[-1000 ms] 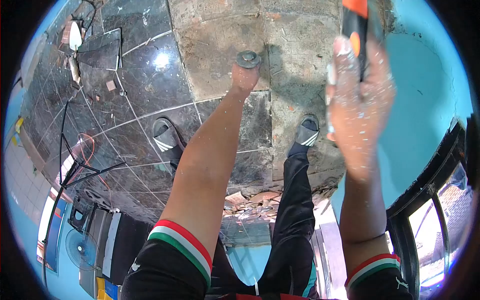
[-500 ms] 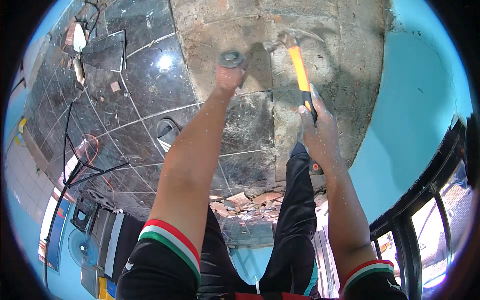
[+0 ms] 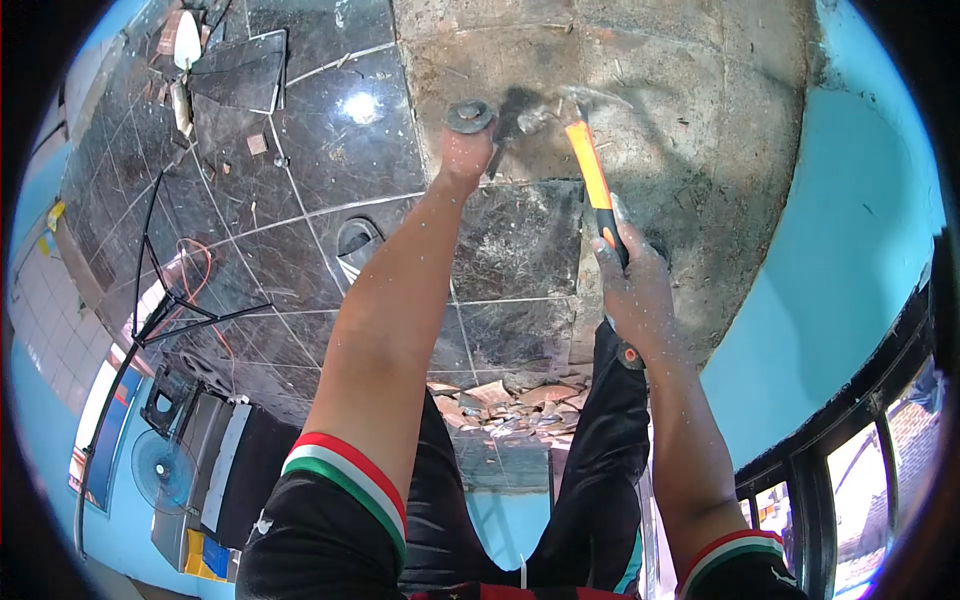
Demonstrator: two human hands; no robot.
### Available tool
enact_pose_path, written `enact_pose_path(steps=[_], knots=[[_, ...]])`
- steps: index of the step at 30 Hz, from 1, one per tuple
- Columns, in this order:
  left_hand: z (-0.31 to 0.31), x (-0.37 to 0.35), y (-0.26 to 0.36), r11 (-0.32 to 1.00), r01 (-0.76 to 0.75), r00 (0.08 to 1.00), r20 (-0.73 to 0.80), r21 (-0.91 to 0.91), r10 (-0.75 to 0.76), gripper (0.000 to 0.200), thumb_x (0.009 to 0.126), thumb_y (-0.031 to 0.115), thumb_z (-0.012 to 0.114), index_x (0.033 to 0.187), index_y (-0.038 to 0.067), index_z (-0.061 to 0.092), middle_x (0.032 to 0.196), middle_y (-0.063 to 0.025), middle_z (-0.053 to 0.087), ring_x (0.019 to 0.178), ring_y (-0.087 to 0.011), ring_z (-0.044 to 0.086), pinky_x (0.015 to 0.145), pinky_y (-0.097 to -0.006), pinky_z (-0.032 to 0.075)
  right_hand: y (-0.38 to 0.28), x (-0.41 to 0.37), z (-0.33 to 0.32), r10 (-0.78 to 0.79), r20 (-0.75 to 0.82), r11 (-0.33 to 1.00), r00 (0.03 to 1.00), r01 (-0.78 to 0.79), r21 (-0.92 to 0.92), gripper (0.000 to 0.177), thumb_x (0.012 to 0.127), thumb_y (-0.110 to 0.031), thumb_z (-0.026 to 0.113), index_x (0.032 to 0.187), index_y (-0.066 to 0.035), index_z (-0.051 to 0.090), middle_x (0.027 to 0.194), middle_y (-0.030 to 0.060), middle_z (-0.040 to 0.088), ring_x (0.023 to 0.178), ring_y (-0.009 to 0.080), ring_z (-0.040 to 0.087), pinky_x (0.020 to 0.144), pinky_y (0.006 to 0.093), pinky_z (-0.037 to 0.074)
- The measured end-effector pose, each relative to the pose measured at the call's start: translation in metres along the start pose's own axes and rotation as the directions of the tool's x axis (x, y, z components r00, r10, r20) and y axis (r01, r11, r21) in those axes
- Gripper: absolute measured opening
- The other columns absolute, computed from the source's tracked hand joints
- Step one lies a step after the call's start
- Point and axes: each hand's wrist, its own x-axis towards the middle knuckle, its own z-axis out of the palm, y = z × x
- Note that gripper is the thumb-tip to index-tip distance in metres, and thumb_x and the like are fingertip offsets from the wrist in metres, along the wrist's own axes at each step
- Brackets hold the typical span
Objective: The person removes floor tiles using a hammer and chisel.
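My left hand is closed around a chisel whose round hand guard faces up at me. It stays low over the floor, by the edge where dark tiles meet bare concrete; the chisel's tip cannot be made out. In my right hand is a claw hammer with an orange and black handle. Its head is smeared by motion, to the right of the chisel and apart from it.
Broken tile pieces lie heaped near my legs. A trowel and rubble sit at the upper left, above a black tripod stand and an orange cord. A blue wall rises on the right. A fan stands lower left.
The hammer head has swung left and down, closer to the chisel. The whole view has shifted, so the floor and tiles appear farther right. Both hands keep their hold.
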Motion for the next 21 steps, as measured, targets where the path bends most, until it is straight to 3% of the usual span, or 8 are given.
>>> enact_pose_path(steps=[1, 4, 7, 10, 13, 16, 19, 21], knots=[[-0.001, -0.002, -0.002, 1.0, -0.003, 1.0, 0.023, 0.005, 0.003, 0.024, 0.088, 0.011, 0.072, 0.109, 0.002, 0.065, 0.105, -0.0088, 0.071, 0.096, -0.0228, 0.065, 0.086, -0.036, 0.049, -0.005, -0.002, 0.002, -0.05, -0.023, 0.999, 0.999, 0.05, 0.022, 0.047, 0.099, -0.026, 0.057, 0.141, -0.005, 0.05, 0.078, 0.0207, 0.065, 0.07, 0.0334, 0.067, 0.065, 0.0435, 0.049], [-0.005, 0.0, -0.001, 1.0, -0.011, 0.998, 0.06, 0.011, 0.011, 0.024, 0.089, 0.013, 0.071, 0.109, 0.002, 0.065, 0.104, -0.0095, 0.071, 0.096, -0.0233, 0.065, 0.086, -0.0362, 0.049, -0.035, 0.0, -0.009, 0.073, 0.076, 0.996, 0.994, -0.077, 0.047, 0.048, 0.1, -0.026, 0.057, 0.142, -0.005, 0.049, 0.082, 0.0223, 0.066, 0.075, 0.0391, 0.067, 0.069, 0.0451, 0.05], [-0.005, 0.002, -0.002, 1.0, -0.004, 0.999, 0.04, -0.017, 0.004, 0.024, 0.09, 0.014, 0.07, 0.109, 0.001, 0.065, 0.104, -0.0104, 0.071, 0.097, -0.0237, 0.066, 0.086, -0.0364, 0.049, -0.047, 0.007, -0.006, -0.173, -0.084, 0.982, 0.981, 0.179, 0.068, 0.048, 0.1, -0.025, 0.055, 0.143, -0.006, 0.048, 0.087, 0.0239, 0.068, 0.081, 0.0439, 0.066, 0.072, 0.0475, 0.05], [-0.004, 0.01, -0.009, 0.998, -0.057, 0.998, 0.023, -0.009, 0.057, 0.023, 0.089, 0.015, 0.07, 0.107, 0.001, 0.065, 0.103, -0.0122, 0.071, 0.096, -0.0255, 0.066, 0.085, -0.0365, 0.049, -0.072, 0.019, -0.007, -0.175, -0.108, 0.983, 0.979, 0.18, 0.041, 0.045, 0.1, -0.022, 0.057, 0.141, -0.007, 0.05, 0.086, 0.0223, 0.065, 0.076, 0.0318, 0.064, 0.075, 0.0403, 0.049], [-0.006, 0.009, -0.014, 0.99, -0.127, 0.992, 0.017, 0.066, 0.126, 0.022, 0.089, 0.016, 0.069, 0.105, 0.001, 0.066, 0.102, -0.0135, 0.072, 0.095, -0.0284, 0.067, 0.084, -0.0376, 0.05, -0.081, 0.038, -0.006, -0.215, -0.04, 0.967, 0.976, 0.207, -0.15, 0.046, 0.1, -0.026, 0.057, 0.143, -0.011, 0.049, 0.091, 0.0252, 0.066, 0.079, 0.0374, 0.065, 0.075, 0.0426, 0.05], [-0.003, 0.009, -0.019, 0.977, -0.196, 0.981, 0.011, 0.082, 0.195, 0.023, 0.089, 0.018, 0.069, 0.104, 0.001, 0.066, 0.101, -0.0138, 0.072, 0.095, -0.0306, 0.068, 0.084, -0.0387, 0.051, -0.079, 0.057, -0.004, -0.226, 0.129, 0.908, 0.966, 0.257, -0.332, 0.046, 0.099, -0.02, 0.054, 0.144, -0.01, 0.048, 0.093, 0.0254, 0.068, 0.084, 0.0438, 0.066, 0.075, 0.0512, 0.052], [-0.002, 0.015, -0.027, 0.948, -0.283, 0.959, 0.011, 0.142, 0.284, 0.025, 0.089, 0.018, 0.07, 0.106, 0.0, 0.066, 0.102, -0.0142, 0.072, 0.097, -0.0302, 0.069, 0.084, -0.0388, 0.051, -0.108, 0.055, -0.034, -0.207, 0.175, 0.934, 0.962, 0.248, -0.258, 0.045, 0.099, -0.02, 0.055, 0.142, -0.01, 0.05, 0.089, 0.0246, 0.068, 0.08, 0.0419, 0.067, 0.07, 0.0496, 0.052], [-0.002, 0.015, -0.032, 0.933, -0.297, 0.955, 0.06, 0.201, 0.291, 0.025, 0.088, 0.017, 0.071, 0.106, 0.0, 0.067, 0.104, -0.0153, 0.072, 0.1, -0.0289, 0.069, 0.085, -0.0379, 0.052, -0.137, 0.048, -0.057, -0.299, 0.042, 0.922, 0.953, 0.3, -0.244, 0.046, 0.098, -0.019, 0.056, 0.142, -0.011, 0.05, 0.086, 0.026, 0.067, 0.076, 0.0408, 0.067, 0.067, 0.0484, 0.052]])
